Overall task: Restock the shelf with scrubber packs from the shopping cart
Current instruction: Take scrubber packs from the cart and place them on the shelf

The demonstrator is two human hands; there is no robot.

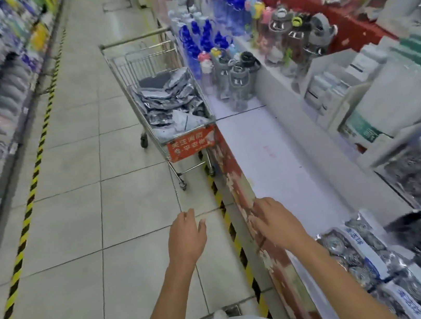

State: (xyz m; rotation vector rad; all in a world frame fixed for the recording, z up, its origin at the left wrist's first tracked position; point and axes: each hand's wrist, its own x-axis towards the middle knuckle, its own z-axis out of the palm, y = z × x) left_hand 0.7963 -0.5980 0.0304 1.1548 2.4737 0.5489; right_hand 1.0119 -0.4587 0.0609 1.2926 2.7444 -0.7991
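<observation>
Both empty: left hand (187, 238) and right hand (274, 222), fingers loose and extended, reaching up the aisle. Well apart from the shopping cart (159, 90), parked just beside the shelf (271, 150).

Risks, as judged: hip or forearm catching the flaking red shelf edge (239, 193); loose foil packs sliding out of a hurried armful; cart rolling if tugged.

Cart basket: heap of silvery scrubber packs (172, 102), roughly half full. Shelf, near end: stocked scrubber packs (359, 251). Far end: water bottles (236, 84).
</observation>
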